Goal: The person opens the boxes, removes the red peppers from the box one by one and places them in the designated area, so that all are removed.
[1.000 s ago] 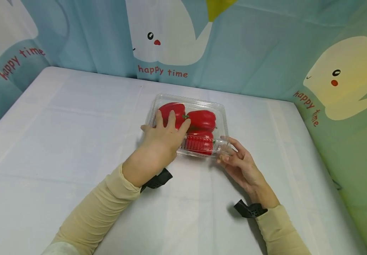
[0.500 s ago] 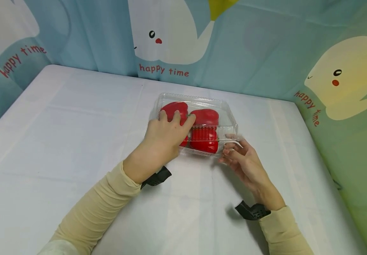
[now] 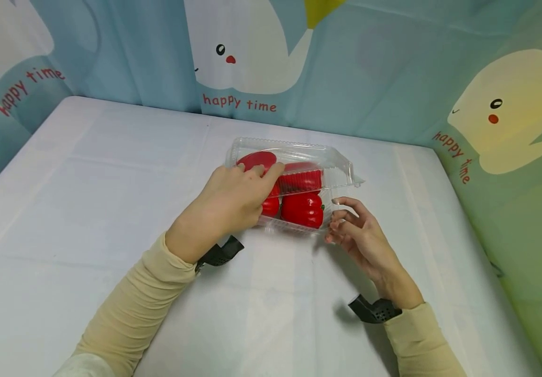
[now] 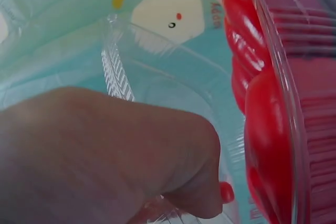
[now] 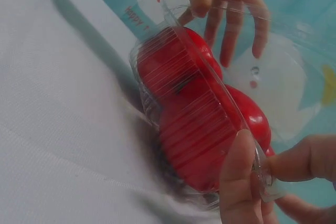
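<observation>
A clear plastic clamshell container (image 3: 294,225) stands near the back middle of the table, holding several red bell peppers (image 3: 303,210). Its hinged lid (image 3: 334,159) is tilted up, the front edge raised above the peppers. My left hand (image 3: 230,196) grips the lid's front left part, with the thumb at its edge and fingers spread over its outside in the right wrist view. At the front right corner, my right hand (image 5: 239,182) pinches the base's rim between thumb and finger. Peppers at the left are partly hidden behind my left hand.
A white cloth covers the table (image 3: 110,173). Behind it and along the right side hangs a blue-green curtain (image 3: 369,78) printed with white whales. Each wrist wears a black camera mount (image 3: 374,310).
My left hand has raised the lid's front edge up and back, uncovering the front peppers. My right hand has moved slightly right, its fingers off the lid and at the base's corner.
</observation>
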`<state>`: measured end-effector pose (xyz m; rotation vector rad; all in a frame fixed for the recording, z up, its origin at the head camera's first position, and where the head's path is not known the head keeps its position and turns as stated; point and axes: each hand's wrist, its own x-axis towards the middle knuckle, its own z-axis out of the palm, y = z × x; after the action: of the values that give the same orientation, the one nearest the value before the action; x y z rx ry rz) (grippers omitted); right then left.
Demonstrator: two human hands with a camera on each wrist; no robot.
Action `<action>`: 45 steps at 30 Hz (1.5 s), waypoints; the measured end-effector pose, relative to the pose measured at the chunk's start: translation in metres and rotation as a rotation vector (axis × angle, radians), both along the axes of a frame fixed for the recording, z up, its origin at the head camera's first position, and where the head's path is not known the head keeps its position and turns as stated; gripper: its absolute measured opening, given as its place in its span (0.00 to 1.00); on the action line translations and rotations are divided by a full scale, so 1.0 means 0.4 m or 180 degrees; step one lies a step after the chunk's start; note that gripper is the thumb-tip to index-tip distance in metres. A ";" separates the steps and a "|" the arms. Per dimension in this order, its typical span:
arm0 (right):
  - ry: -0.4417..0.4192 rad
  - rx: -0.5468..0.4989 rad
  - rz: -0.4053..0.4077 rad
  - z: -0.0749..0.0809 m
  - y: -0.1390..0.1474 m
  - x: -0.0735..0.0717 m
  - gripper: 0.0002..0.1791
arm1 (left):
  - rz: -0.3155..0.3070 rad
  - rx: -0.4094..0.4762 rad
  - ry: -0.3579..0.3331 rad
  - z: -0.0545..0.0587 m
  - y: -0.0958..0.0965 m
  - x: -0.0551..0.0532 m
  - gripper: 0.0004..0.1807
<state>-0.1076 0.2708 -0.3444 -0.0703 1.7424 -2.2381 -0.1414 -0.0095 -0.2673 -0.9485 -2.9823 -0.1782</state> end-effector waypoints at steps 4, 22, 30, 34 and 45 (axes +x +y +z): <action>-0.0038 -0.0006 0.0039 0.002 0.001 0.000 0.24 | -0.0024 0.0076 0.0055 0.000 -0.004 0.001 0.32; -0.0076 0.0173 -0.0059 0.002 0.011 0.001 0.23 | 0.0352 0.0116 -0.0475 -0.029 0.014 -0.004 0.48; -0.0006 0.0142 -0.0088 0.007 0.019 0.001 0.23 | 0.0354 0.0079 -0.0588 -0.027 0.013 -0.013 0.43; 0.0022 0.0196 -0.0068 0.008 0.017 0.000 0.25 | 0.0353 0.0083 -0.0493 -0.024 0.012 -0.018 0.40; 0.0002 0.0337 -0.0024 0.012 0.010 -0.001 0.30 | 0.0352 0.0018 -0.0301 -0.026 0.007 -0.025 0.40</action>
<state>-0.1079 0.2747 -0.3396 -0.0413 1.8608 -2.1468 -0.1513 -0.0067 -0.2777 -0.7937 -3.1080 -0.2366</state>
